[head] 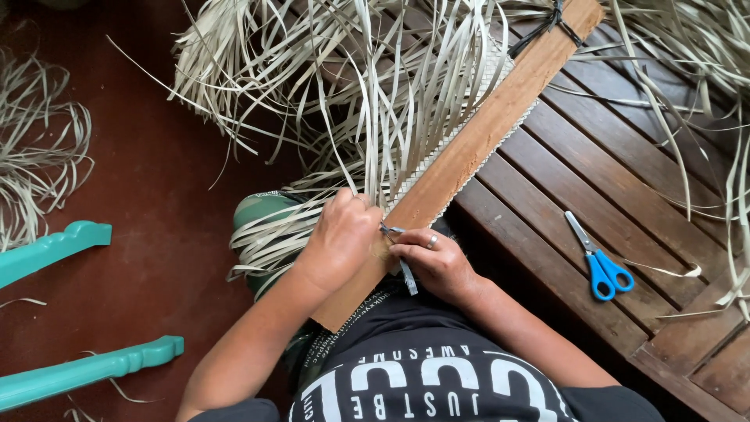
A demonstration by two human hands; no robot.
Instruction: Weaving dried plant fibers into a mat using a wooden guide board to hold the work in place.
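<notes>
A long wooden board (484, 133) slants from my lap up to the top right, with a woven band of pale leaf strips (414, 176) running along its left edge. My left hand (340, 238) is closed over the strips at the board's lower end. My right hand (433, 262), with a ring on one finger, pinches a single pale strip (400, 258) that crosses the board beside the left hand. Loose strip ends (344, 78) fan out above and to the left of both hands.
Blue-handled scissors (598, 262) lie on the dark slatted wooden platform (625, 172) to the right. Two turquoise furniture legs (55, 246) lie on the red-brown floor (156, 203) at left. More loose strips (35, 148) pile at far left and top right.
</notes>
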